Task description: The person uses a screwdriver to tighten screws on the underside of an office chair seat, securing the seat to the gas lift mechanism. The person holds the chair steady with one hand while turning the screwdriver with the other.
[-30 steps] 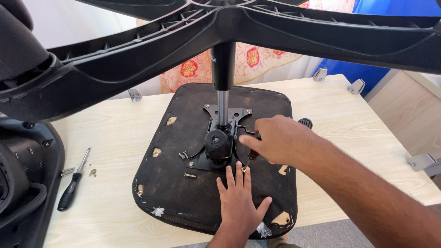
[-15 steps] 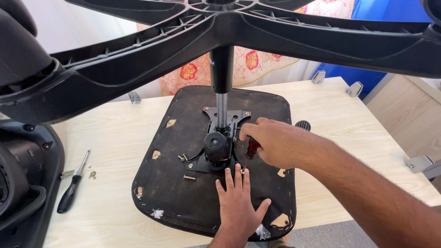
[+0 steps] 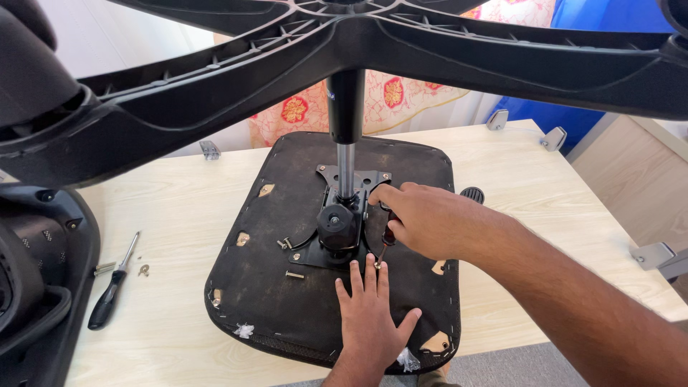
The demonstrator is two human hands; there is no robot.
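An upside-down black chair seat (image 3: 287,301) lies on the wooden table (image 3: 179,215). A metal mechanism plate (image 3: 337,229) with a gas cylinder (image 3: 346,154) stands at its middle, and the black star base (image 3: 430,50) spreads overhead. My left hand (image 3: 369,312) lies flat, fingers apart, on the seat's near part just below the plate. My right hand (image 3: 423,218) grips a screwdriver with a dark red handle (image 3: 389,233), its tip down at the plate's right near corner. A loose bolt (image 3: 294,274) rests on the seat left of the plate.
A black-handled screwdriver (image 3: 111,294) and small metal parts (image 3: 143,270) lie on the table at the left. A black chair back (image 3: 36,287) fills the left edge. A black knob (image 3: 471,194) sits right of the seat. Metal brackets (image 3: 552,137) lie at the far right.
My right hand has moved left from the seat's right side onto the mechanism plate, bringing the screwdriver to the plate's corner. My left hand has stayed pressed on the seat.
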